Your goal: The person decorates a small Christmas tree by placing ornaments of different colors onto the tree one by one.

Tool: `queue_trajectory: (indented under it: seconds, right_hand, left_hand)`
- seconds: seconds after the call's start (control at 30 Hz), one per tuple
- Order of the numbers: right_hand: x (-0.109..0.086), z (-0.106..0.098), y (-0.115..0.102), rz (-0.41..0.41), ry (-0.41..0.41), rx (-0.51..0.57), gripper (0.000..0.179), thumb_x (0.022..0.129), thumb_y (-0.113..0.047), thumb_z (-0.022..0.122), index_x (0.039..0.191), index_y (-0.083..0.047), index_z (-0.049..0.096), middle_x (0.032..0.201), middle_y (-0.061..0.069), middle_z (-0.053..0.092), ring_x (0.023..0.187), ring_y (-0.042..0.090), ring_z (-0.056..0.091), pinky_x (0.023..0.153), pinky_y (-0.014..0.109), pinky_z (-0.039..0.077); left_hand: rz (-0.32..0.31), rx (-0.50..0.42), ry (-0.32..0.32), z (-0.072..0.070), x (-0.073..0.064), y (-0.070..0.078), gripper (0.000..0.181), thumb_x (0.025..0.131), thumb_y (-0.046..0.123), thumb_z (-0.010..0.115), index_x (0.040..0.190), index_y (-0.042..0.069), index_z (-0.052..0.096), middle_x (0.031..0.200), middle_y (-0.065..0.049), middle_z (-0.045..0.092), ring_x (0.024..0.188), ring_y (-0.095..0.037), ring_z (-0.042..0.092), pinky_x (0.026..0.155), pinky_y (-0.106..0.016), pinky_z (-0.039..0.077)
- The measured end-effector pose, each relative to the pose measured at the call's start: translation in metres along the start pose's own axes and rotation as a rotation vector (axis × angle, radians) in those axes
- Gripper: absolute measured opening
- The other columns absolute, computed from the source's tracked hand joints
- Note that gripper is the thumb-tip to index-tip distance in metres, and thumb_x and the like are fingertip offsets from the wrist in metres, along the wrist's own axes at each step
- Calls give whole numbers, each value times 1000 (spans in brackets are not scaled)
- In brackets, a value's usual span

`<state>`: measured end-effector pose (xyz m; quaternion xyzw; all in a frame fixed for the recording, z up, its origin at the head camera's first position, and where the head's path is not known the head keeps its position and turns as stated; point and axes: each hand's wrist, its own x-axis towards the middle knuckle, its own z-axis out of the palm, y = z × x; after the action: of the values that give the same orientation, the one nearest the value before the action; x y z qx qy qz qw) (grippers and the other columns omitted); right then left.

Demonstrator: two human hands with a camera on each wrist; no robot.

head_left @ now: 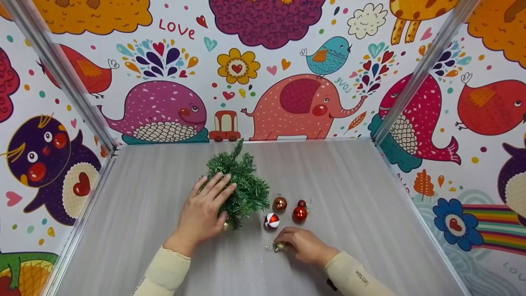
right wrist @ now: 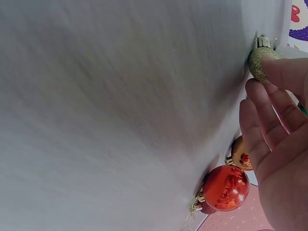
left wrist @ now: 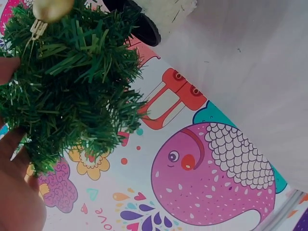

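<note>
A small green artificial Christmas tree (head_left: 246,189) is under my left hand (head_left: 203,207), which holds its branches between spread fingers and thumb. Near my left thumb a gold ball ornament (left wrist: 52,8) hangs low on the tree. My right hand (head_left: 303,245) pinches a gold glitter ball ornament (right wrist: 260,63) by its round body, close over the tabletop, its cap sticking out past the thumb. Beyond this hand lie a red-and-white ball (head_left: 271,221), a copper ball (head_left: 280,203), a shiny red ball (right wrist: 226,187) and a smaller dark red ball (head_left: 302,203).
The grey wood-grain table (head_left: 353,181) meets a patterned back wall (head_left: 230,94) with cartoon animals. Metal corner posts (head_left: 400,88) stand at both back corners, and side panels run along the table's edges.
</note>
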<state>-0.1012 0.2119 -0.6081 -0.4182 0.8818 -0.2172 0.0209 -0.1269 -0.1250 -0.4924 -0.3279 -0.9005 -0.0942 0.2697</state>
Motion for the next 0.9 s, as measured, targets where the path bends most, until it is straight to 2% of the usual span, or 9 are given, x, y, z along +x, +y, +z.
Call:
queue_trajectory:
  seconds: [0.23,0.43,0.7,0.9]
  right_hand:
    - [0,4,0,-2,18,-3,28,89,0,68,112,-15,74,107,-6,67,101,9,63,90,28,52]
    - [0,5,0,-1,23,-5,26,89,-2,69,111,-15,74,107,-5,67,101,9,63,89,28,52]
    - [0,4,-1,2,20,-16,26,88,-3,70,112,-15,74,108,-5,67,102,10,63,90,29,52]
    - [0,2,-4,13,17,-15,25,89,-4,71,111,-14,74,108,-5,67,102,10,63,90,29,52]
  left_hand:
    - [19,-46,26,0,-2,-5,75,70,10,72,143,13,55,148,-10,49,140,-32,40,118,-48,16]
    - [30,-41,30,-1,-3,-6,73,69,5,68,141,12,57,148,-9,49,138,-33,42,115,-52,23]
    - [24,-27,19,-3,-2,-5,72,70,5,66,141,12,57,151,-8,47,141,-30,39,118,-49,18]
    - [19,-22,33,-1,-1,-3,72,70,11,70,141,12,56,149,-9,48,141,-31,38,118,-48,16]
